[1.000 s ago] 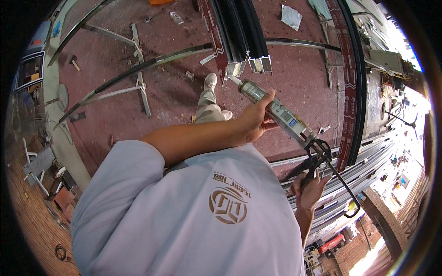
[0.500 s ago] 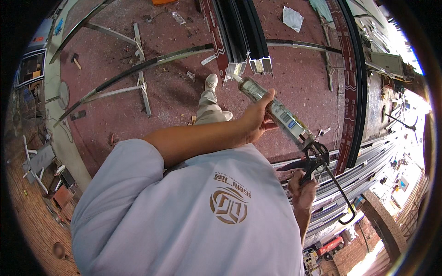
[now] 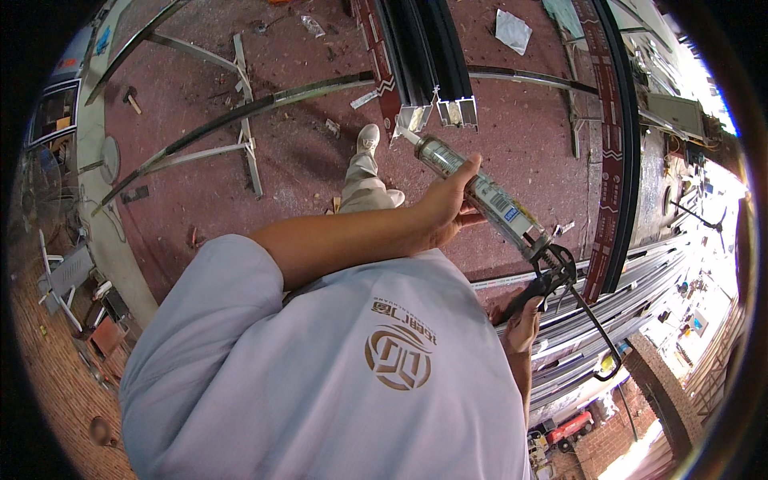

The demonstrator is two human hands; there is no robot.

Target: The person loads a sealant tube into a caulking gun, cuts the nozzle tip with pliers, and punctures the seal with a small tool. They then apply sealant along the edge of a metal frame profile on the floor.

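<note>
A caulking gun (image 3: 556,268) with a clear, labelled sealant cartridge (image 3: 488,192) slants across the middle of the view. My left hand (image 3: 450,206) is closed around the cartridge, thumb on top and fingers beneath. Gripping the gun's black handle and trigger is my right hand (image 3: 522,326), its fingers partly hidden. The pale nozzle (image 3: 410,136) meets the cut end of a black aluminium profile (image 3: 416,118), at its left chamber, where a whitish filling shows. A neighbouring profile chamber (image 3: 458,112) also has pale material in it.
Curved metal rails on stand legs (image 3: 248,148) cross the reddish floor. A long profile with red protective film (image 3: 612,152) runs down the right. Stacked profiles (image 3: 576,344) lie near my right arm. A hammer (image 3: 133,100) and plastic scrap (image 3: 512,32) are on the floor.
My right hand has drawn the gun's trigger and handle closer together. The nozzle stays at the profile end, and my left hand keeps its hold on the cartridge.
</note>
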